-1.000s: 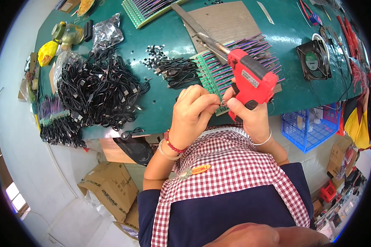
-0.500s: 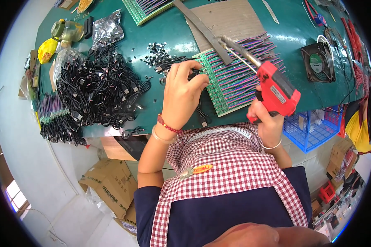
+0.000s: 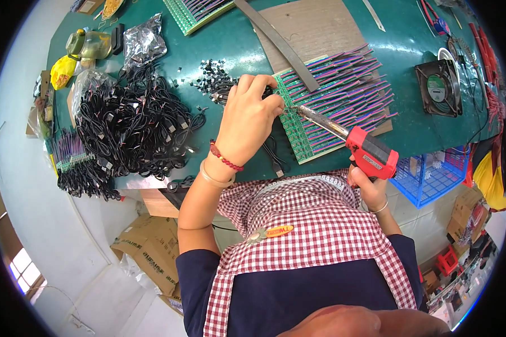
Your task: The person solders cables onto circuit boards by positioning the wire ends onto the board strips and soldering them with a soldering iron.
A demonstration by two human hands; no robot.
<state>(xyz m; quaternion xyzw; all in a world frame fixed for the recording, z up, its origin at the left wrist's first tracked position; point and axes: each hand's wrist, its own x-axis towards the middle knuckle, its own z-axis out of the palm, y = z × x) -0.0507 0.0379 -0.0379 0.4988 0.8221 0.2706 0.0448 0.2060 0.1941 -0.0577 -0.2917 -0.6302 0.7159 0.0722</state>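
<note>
My right hand (image 3: 370, 188) is wrapped round the handle of a red and black soldering gun (image 3: 372, 153). Its metal tip points left and meets the green edge of a circuit board panel (image 3: 298, 132), close to my left fingertips. Rows of pink, blue and dark wires (image 3: 343, 106) run to the right from that panel. At the panel's left edge, my left hand (image 3: 247, 115) is closed in a pinch on a black cable, whose end is mostly hidden by the fingers. A black USB cable (image 3: 275, 163) hangs down below that hand.
A large heap of black cables (image 3: 135, 121) covers the left of the table, beside a bundle of finished-looking boards (image 3: 73, 160). Behind my left hand lie small connectors (image 3: 211, 76). A metal bar (image 3: 278, 42) rests across a wooden board (image 3: 315, 28). A fan (image 3: 438, 87) stands right.
The soldering gun has swung down and left, so its tip is now at the panel's edge by my left fingers. My left hand has shifted only slightly.
</note>
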